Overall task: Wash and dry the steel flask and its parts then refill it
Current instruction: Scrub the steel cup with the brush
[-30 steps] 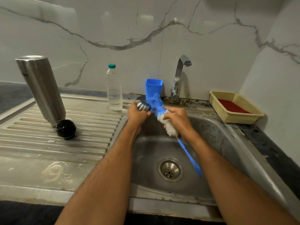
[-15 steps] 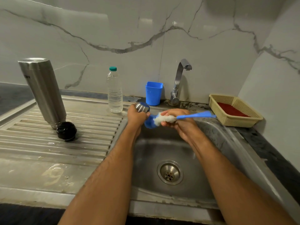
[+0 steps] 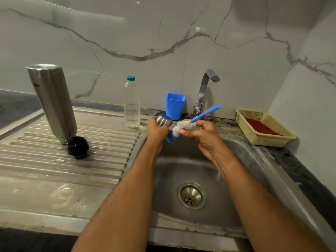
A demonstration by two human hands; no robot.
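Observation:
Over the sink, my left hand point(image 3: 157, 130) grips the small steel flask cup point(image 3: 164, 120), its rounded base up. My right hand point(image 3: 201, 134) holds a bottle brush point(image 3: 183, 126) by its white and blue bristles, the blue tip against the cup's mouth and the blue handle pointing up and right toward the tap. The steel flask body point(image 3: 52, 101) stands upside down on the ribbed drainboard at the left. Its black stopper point(image 3: 77, 147) lies just in front of it.
A clear plastic water bottle point(image 3: 131, 104) with a green cap and a blue cup point(image 3: 175, 106) stand at the back edge. The tap point(image 3: 204, 91) is off. A beige basket point(image 3: 263, 127) with a red pad sits right of the steel sink basin point(image 3: 236, 155).
The brush swung from handle pointing down into the sink to handle pointing up and right. Its blue tip now sits at the cup's mouth. The left hand keeps its hold on the cup.

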